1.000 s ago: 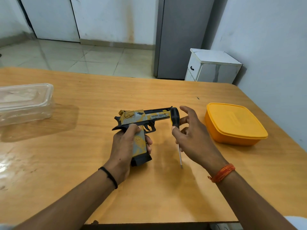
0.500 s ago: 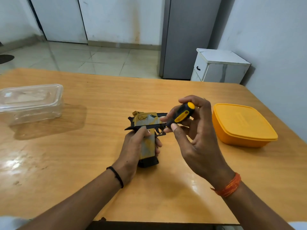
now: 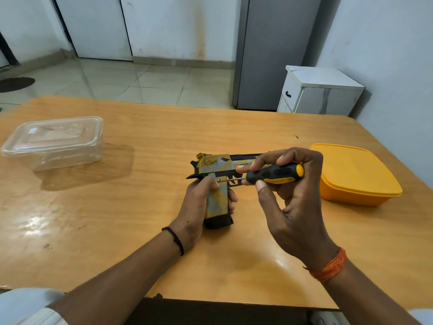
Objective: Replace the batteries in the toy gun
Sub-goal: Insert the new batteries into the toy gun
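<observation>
left hand (image 3: 199, 202) wraps the grip of the toy gun (image 3: 216, 181), holding it upright on the table (image 3: 140, 231). right hand (image 3: 288, 193) pinches the screwdriver (image 3: 273, 174), tip at a screw atop the grip. orange box (image 3: 356, 174) just beyond right hand; clear box (image 3: 55, 143) far left.

A wooden table (image 3: 140, 231) fills the foreground. A clear plastic container (image 3: 55, 142) with its lid on stands on the table at the far left. An orange lidded container (image 3: 356, 174) stands on the table at the right, near the wall. Beyond the table, a tiled floor (image 3: 145, 83) extends to white doors (image 3: 93, 26). A grey refrigerator (image 3: 271, 50) stands upright against the back wall. A small white cabinet (image 3: 321, 92) stands just beside it, to its right.
</observation>
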